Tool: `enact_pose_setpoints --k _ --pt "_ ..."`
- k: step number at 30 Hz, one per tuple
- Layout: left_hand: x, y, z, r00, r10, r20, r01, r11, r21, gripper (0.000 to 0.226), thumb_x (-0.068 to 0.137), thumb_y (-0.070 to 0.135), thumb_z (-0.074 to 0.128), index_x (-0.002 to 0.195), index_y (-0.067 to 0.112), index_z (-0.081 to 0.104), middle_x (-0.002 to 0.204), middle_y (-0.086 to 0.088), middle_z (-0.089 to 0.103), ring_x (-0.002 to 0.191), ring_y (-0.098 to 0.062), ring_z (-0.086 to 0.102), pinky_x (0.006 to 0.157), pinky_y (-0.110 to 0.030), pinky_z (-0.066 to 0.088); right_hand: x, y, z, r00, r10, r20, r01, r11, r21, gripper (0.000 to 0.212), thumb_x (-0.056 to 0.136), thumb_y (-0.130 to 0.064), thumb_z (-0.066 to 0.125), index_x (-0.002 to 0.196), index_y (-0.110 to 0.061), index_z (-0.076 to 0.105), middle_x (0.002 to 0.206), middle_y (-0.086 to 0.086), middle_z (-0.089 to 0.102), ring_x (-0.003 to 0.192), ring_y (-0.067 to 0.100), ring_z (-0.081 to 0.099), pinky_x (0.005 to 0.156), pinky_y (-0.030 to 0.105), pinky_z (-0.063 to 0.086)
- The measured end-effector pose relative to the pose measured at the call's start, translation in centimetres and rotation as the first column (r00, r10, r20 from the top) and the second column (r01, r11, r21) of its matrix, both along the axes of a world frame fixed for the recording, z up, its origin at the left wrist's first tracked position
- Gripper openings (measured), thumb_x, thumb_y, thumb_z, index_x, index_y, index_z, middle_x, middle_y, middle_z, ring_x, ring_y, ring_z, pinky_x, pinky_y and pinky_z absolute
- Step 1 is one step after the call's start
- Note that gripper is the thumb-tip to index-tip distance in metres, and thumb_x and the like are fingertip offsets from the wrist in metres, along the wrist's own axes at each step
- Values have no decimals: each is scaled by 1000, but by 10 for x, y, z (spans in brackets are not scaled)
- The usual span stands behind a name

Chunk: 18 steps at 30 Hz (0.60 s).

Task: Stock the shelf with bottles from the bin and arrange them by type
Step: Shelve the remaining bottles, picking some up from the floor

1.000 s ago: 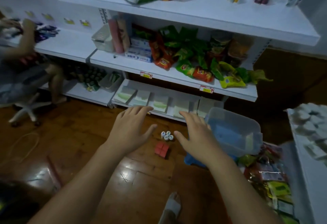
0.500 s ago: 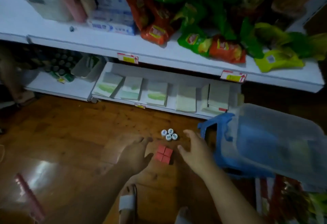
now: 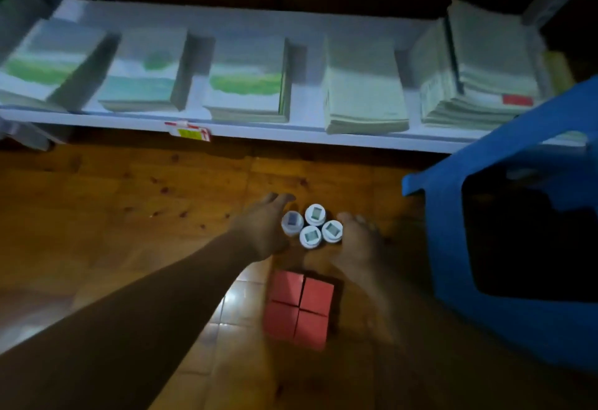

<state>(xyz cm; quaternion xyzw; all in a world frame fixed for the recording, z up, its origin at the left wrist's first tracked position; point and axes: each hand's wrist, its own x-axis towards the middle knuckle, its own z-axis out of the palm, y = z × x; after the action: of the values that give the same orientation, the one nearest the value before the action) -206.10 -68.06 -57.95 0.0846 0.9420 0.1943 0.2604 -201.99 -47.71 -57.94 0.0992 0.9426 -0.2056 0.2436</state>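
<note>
Four small white-capped bottles [image 3: 310,236] sit bunched on the wooden floor [image 3: 129,215], right behind four red square boxes [image 3: 299,309]. Left hand [image 3: 262,231] and right hand [image 3: 359,241] flank them, fingers loose, gripping nothing.

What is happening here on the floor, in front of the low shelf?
A person reaches down with both hands to four white-capped bottles standing in a tight cluster on the wooden floor. The left hand lies beside the cluster on its left, fingers stretched. The right hand is on its right but blurred, so its grip is unclear. Four red boxes sit nearer the person, a blue plastic stool stands to the right, and the shelf holds paper stacks.
</note>
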Motion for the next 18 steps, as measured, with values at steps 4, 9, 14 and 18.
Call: enact_pose_setpoints --k 4,9,14,18 --pt "2 7 -44 1000 -8 -8 8 999 44 76 82 28 86 147 34 46 140 3 55 118 -25 62 94 -42 57 -4 0 -53 991 -15 -132 9 999 -43 61 75 -29 84 130 -30 58 128 2 62 120 30 58 102 45 50" --pt "5 3 -46 989 115 -91 -99 981 166 37 94 26 74 130 30 62 121 0 63 105 -23 63 88 -36 54 -4 6 -68 957 -130 -260 96 985 -141 46 79 -14 82 119 -25 64 113 0 68 108 24 65 90 44 58" --pt "4 -18 25 955 292 -52 -246 879 408 52 92 13 78 139 25 59 131 -1 61 120 -19 61 101 -37 53 7 11 11 938 -216 -271 136 948 -286 51 83 -28 84 127 -32 58 117 -9 64 108 11 64 91 38 60" --pt "2 -21 166 913 403 68 -335 644 687 69 90 4 79 151 23 52 132 4 67 121 -8 66 103 -32 57 1 2 157 878 -401 -261 190 793 -579 44 76 -19 83 114 -33 66 106 -13 72 97 3 69 82 32 59"
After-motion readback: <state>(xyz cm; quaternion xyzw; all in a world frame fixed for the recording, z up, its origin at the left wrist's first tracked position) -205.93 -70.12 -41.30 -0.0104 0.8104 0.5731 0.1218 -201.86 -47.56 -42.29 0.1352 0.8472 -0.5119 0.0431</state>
